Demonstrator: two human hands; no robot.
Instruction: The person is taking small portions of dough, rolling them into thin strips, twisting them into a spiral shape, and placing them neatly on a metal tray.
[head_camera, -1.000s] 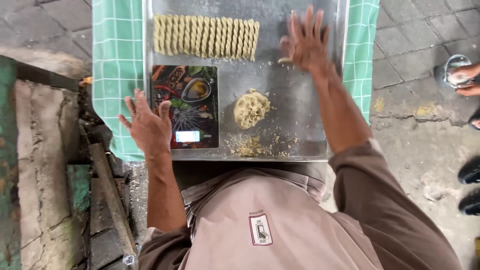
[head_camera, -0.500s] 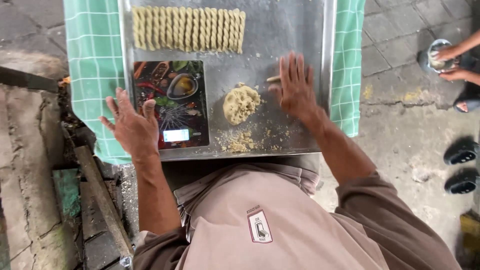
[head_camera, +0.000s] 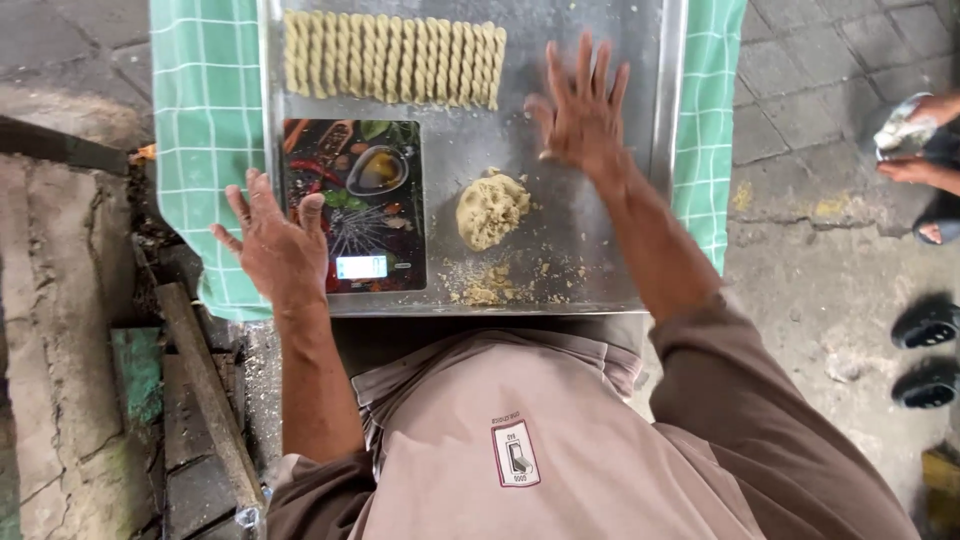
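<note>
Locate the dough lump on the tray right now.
In the head view, the dough lump sits mid-tray on the metal tray, just right of the kitchen scale, below the row of twisted dough sticks and below-left of the right hand.

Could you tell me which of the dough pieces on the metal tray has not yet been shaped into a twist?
The rounded lump of dough lying alone mid-tray, beside the kitchen scale; the twisted sticks sit together in a row at the far edge.
</note>
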